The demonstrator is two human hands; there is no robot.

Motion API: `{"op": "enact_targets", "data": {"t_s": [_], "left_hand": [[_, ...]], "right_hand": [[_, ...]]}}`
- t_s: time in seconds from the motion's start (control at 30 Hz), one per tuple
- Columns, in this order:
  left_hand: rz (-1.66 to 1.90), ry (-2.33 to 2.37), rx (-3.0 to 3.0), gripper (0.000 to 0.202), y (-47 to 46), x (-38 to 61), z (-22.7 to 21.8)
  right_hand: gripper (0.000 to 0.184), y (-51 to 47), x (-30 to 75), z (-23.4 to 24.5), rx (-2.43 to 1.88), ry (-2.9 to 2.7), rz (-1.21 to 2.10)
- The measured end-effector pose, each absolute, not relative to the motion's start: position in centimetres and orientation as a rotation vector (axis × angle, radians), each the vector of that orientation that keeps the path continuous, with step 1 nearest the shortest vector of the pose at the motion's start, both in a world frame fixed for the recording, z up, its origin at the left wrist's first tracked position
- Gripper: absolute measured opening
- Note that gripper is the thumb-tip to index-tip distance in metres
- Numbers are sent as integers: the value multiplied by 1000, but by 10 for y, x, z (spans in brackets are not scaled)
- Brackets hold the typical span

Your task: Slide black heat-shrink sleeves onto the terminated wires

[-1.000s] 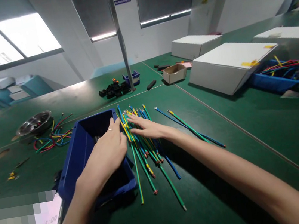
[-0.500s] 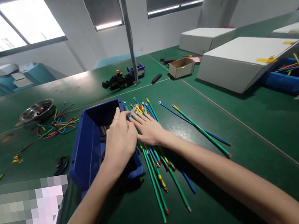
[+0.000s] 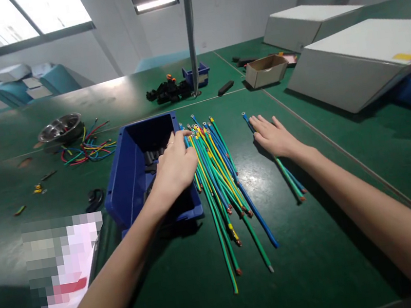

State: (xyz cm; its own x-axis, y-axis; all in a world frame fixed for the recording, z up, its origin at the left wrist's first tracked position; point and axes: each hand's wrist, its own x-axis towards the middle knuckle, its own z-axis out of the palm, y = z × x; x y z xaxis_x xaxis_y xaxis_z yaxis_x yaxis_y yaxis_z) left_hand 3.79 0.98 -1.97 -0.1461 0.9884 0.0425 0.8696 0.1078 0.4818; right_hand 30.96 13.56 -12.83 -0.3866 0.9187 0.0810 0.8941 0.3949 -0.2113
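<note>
A bundle of blue, green and yellow cables (image 3: 213,168) with metal ring lugs lies on the green table. My left hand (image 3: 177,161) is over the right rim of a blue plastic bin (image 3: 121,175), its index finger stretched to the lug ends of the bundle; the other fingertips are partly hidden. Black pieces (image 3: 151,157) lie inside the bin. To the right, my right hand (image 3: 275,135) lies flat with fingers extended over a blue cable (image 3: 245,117) and a green cable (image 3: 291,182), covering their middle part.
Behind the bin are loose coloured wires (image 3: 89,147) and a metal bowl (image 3: 61,129). A metal pole (image 3: 191,31) rises near black parts (image 3: 168,92) and a small blue bin (image 3: 203,75). An open carton (image 3: 266,71) and large white boxes (image 3: 362,61) stand at right.
My right hand has moved right, from the cable bundle to the two separate cables. My left hand stays by the bin and the bundle's lug ends. The view has shifted.
</note>
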Motion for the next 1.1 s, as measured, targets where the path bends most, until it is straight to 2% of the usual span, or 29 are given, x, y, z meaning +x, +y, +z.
{"op": "enact_targets", "data": {"t_s": [0.13,0.43,0.63,0.73,0.87,0.93,1.03,1.1], "left_hand": [[538,2097,1856,52,11,38,-19],[558,2071,1835,53,11,40,-18],[584,2057,1876,57,13,37,-23],[584,2041,1936,55,10,34,-26],[607,2226,2094,50,5,34,-10],[585,2207,2263,51,14,39,5],[237,1945,2507,51,50,53,18],[-139,1848,2561,54,85,66,16]], "right_hand": [[70,139,273,-126,-1640,-2415,225],[78,100,168,-124,-1324,-2513,444],[81,80,170,-113,-1137,-2417,576],[74,51,203,-106,-816,-2422,488],[44,-16,242,-103,-93,-2557,210],[38,-46,246,-102,271,-2533,6],[37,-73,231,-101,619,-2477,-212],[36,-78,218,-101,700,-2525,-190]]}}
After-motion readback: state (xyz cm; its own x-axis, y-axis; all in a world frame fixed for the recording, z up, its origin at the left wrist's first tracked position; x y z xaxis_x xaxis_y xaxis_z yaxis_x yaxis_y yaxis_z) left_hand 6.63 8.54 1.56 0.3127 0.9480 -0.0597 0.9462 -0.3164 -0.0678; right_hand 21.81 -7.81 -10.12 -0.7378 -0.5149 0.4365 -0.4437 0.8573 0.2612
